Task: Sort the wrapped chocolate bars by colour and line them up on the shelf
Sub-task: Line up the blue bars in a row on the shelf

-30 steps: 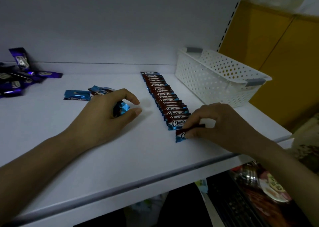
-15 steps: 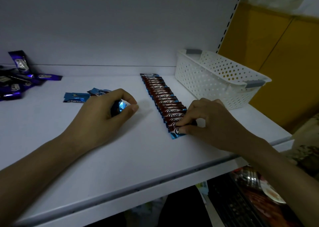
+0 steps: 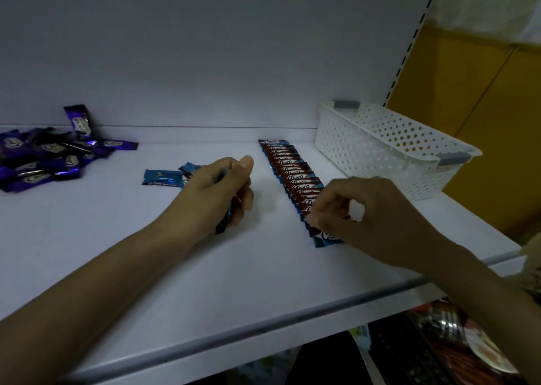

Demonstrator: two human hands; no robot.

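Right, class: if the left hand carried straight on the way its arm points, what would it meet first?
Probably the row of lined-up bars, about its middle; the left hand, gripping blue bars, aims right and back. The white basket lies beyond. Depth is uncertain.

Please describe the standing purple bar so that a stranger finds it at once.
Look at the white shelf, far left, where the purple pile lies by the back wall. One bar leans upright against that wall; the others lie flat.
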